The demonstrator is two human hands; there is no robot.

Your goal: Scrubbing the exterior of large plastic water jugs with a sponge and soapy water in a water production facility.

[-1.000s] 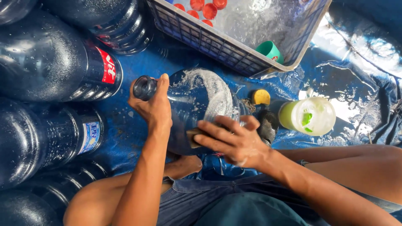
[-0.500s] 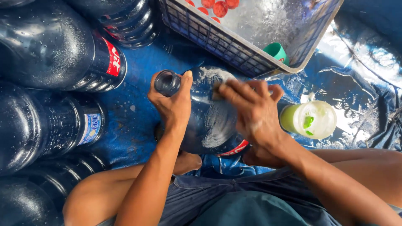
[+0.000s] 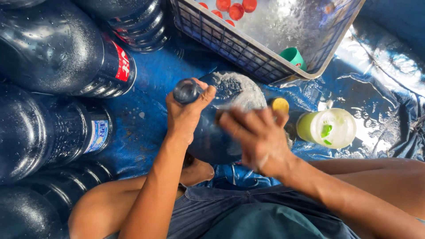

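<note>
Soapy jug [image 3: 221, 132] between both hands, crate [image 3: 248, 53] and possibly soap tub [image 3: 330, 128] beside.

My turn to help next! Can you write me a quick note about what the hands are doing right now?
Left hand: grip closed around the neck of the big blue bottle.
Right hand: open on the bottle's side, blurred from moving.
Bottle lies on the blue tarp, soapy foam on its body.
Yellow cap and pale green container sit to the right; a crate sits behind.
Done: bottle soaped. Left: foam not rinsed.

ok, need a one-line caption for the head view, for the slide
Left hand grips the neck of a soapy blue water jug on a wet blue tarp; right hand rubs its side.
</note>
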